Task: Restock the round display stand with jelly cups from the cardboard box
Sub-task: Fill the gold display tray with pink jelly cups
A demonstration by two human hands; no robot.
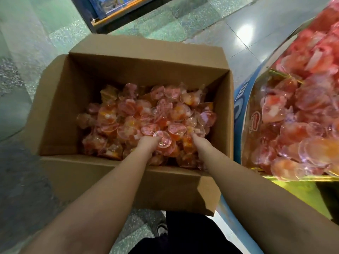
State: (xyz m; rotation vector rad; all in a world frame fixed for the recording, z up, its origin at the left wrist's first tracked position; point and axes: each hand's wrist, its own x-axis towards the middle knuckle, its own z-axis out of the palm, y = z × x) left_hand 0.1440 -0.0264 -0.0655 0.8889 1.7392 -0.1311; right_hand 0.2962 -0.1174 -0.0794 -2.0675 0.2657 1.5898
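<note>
jelly cups (146, 121) are piled loose in the cardboard box (60, 99) on the floor, maybe half full, a jumble of clear little domes with pink and orange filling, some of them in thin plastic bags. the round display stand (256, 114) sits just to the right of the box and already holds a heap of the same cups behind its clear wall.

both hands are dug into the near side of the pile. left hand (146, 143) is buried to the knuckles with a cup lying over its fingers, right hand (199, 141) is sunk in beside it. honestly can't tell if the fingers are spread or curled round anything, the cups hide them.

handling-wise i'd guess each cup is light but a double scoop adds up. the shells look stiff and slick, so they'll slide off each other and spill from a loose handful. pinching one by its flat rim would work but it's slow. better to cup both hands under a clump, or grab a bagged bunch by the bag, and keep the lift low over the box edge so any that drop land back inside.
</note>
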